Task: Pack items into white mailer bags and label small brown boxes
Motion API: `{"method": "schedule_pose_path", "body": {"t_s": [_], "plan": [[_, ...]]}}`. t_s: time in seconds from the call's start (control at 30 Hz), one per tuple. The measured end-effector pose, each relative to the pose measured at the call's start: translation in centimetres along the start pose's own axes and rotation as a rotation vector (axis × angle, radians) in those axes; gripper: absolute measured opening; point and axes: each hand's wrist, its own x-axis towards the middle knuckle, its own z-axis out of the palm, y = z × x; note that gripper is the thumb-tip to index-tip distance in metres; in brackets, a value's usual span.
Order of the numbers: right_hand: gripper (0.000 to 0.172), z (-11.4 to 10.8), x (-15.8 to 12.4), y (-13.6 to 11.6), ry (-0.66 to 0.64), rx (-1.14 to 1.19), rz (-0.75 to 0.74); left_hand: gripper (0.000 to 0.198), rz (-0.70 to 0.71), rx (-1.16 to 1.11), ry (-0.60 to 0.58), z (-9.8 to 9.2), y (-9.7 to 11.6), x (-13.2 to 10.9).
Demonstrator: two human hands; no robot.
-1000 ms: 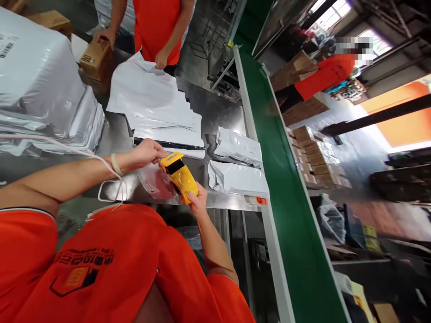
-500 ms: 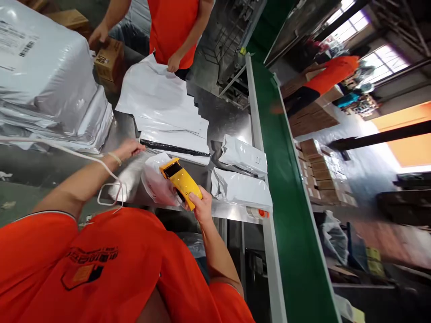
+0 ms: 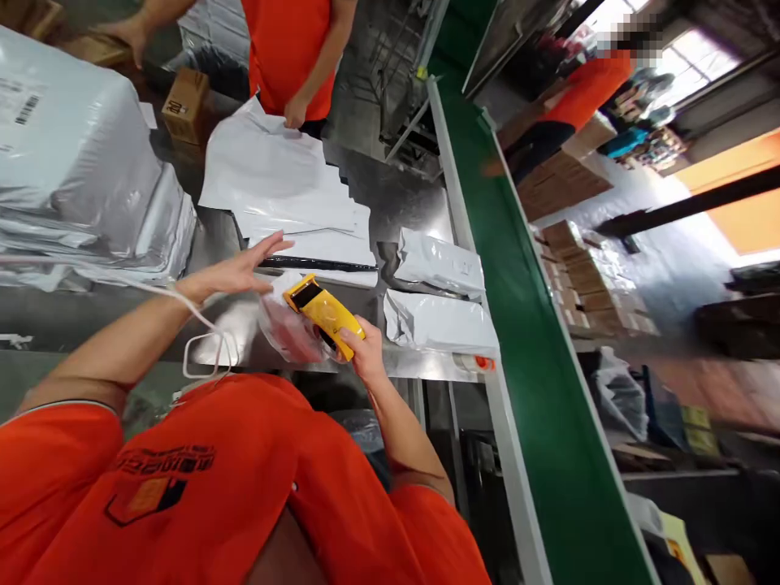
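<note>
My right hand (image 3: 364,343) is wrapped round the handle of a yellow barcode scanner (image 3: 326,313), whose dark window points up and left. Beneath the scanner a white and pinkish plastic parcel (image 3: 286,321) lies at the table's near edge, partly hidden. My left hand (image 3: 244,268) is open with fingers spread, holding nothing, just left of the scanner. Close to its fingertips is a fanned stack of white mailing bags (image 3: 305,211), with a black strip along the nearest one. A white cable (image 3: 176,296) passes over my left forearm.
Two white parcels (image 3: 442,321) lie on the metal table's right side beside a green conveyor belt (image 3: 524,325). A pile of large wrapped packages (image 3: 79,154) stands left. Across the table, a co-worker (image 3: 292,57) rests one hand on the bags near a small carton (image 3: 184,106).
My left hand has let go of the black-striped bag edge and opened, moving slightly right. The scanner stays in my right hand. The co-worker's other hand has left the small carton, moving left.
</note>
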Motion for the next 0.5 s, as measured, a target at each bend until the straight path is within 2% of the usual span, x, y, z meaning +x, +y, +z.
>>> {"method": "schedule_pose_path", "body": {"t_s": [0.07,0.13,0.23,0.3,0.4,0.5], "plan": [[0.052,0.5,0.2,-0.5,0.004,-0.013,-0.004,0.132,0.177,0.063,-0.278,-0.6,2.3,0.8],[0.054,0.9,0.1,-1.1,-0.003,-0.014,-0.008,0.143,0.209,0.155,-0.435,-0.2,4.5,1.4],[0.054,0.6,-1.3,-1.4,-0.044,0.013,0.012,0.148,0.197,0.305,-0.49,0.8,6.3,1.5],[0.053,-0.8,-3.6,-0.9,-0.06,0.031,0.03,0.149,0.206,0.403,-0.507,1.1,6.7,1.2],[0.05,-5.0,-8.4,1.7,-0.012,-0.004,0.056,0.149,0.202,0.529,-0.523,1.0,7.2,1.1],[0.051,-9.3,-12.3,6.3,0.085,-0.06,0.09,0.148,0.188,0.603,-0.543,1.1,8.0,1.5]]}}
